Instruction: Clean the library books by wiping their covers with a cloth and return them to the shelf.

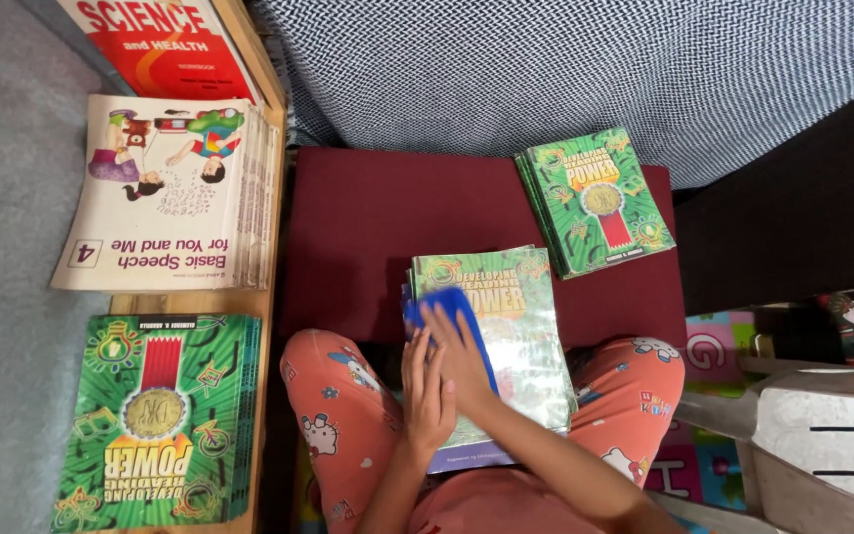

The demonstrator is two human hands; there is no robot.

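A green book with a glossy plastic cover (524, 331) lies on my lap, on top of another book. A blue cloth (447, 301) rests on its upper left part. My right hand (464, 358) presses flat on the cloth, its arm coming in from the lower right. My left hand (426, 394) lies flat on the book's left edge, right beside the right hand. My legs in orange patterned trousers (333, 396) are under the books.
A small stack of the same green books (597, 198) lies on a maroon cushion (368, 222). On a wooden shelf (269, 297) at the left are a green stack (155, 420), a cream stack (165, 193) and a red book (165, 44). A white plastic stool (832, 435) stands at the right.
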